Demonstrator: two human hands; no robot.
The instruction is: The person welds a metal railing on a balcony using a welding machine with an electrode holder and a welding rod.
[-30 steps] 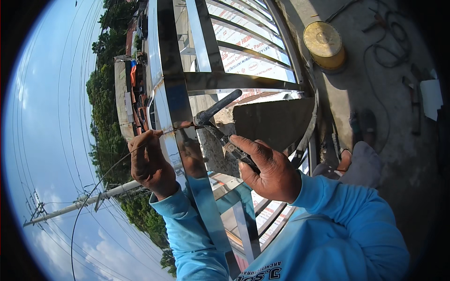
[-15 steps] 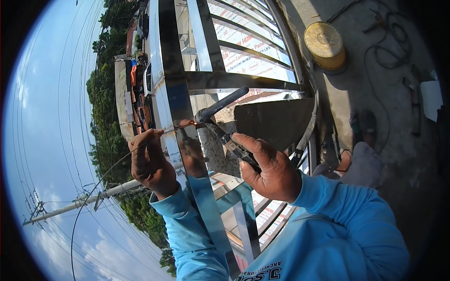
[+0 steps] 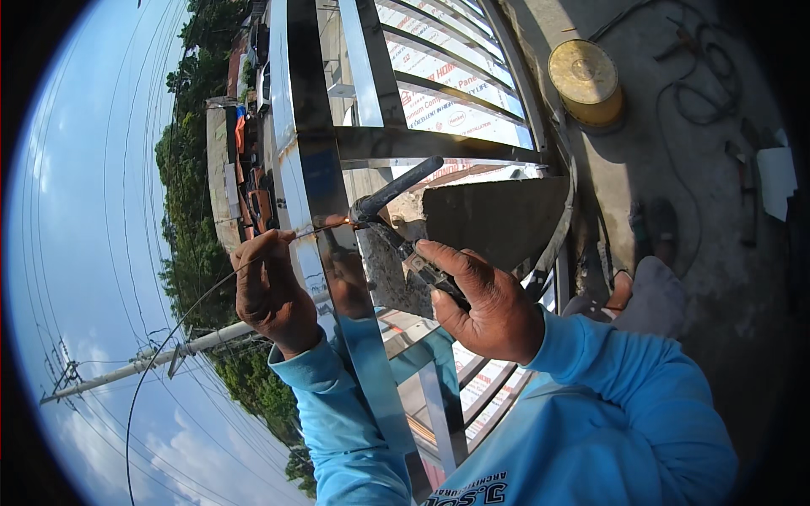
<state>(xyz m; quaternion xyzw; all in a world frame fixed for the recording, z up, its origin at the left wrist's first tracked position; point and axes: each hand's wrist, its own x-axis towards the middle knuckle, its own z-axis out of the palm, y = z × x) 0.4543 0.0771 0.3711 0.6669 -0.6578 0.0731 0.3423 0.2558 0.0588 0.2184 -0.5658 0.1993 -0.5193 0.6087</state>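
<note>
Pinched in my left hand point(image 3: 272, 295) is a thin metal filler rod point(image 3: 316, 230). The rod's long tail curves down to the lower left. My right hand point(image 3: 491, 310) grips the dark handle of a TIG welding torch point(image 3: 396, 187), thumb and forefinger along it. Torch head and rod tip meet at a shiny square metal tube point(image 3: 325, 190), where a small orange glow shows. Whether the torch touches the tube cannot be made out. Brownish heat marks lie on the tube near a joint.
Crossing metal bars point(image 3: 439, 145) form a railing around the work, with printed white sheets behind them. A dark slab point(image 3: 494, 221) stands beyond the torch. On the concrete floor at right are a yellow bucket point(image 3: 583, 72) and coiled cable point(image 3: 709, 93). Sky and power lines fill the left.
Both hands stay nearly in place. The torch's back end and the rod have shifted very slightly; the glow remains at the tube.
</note>
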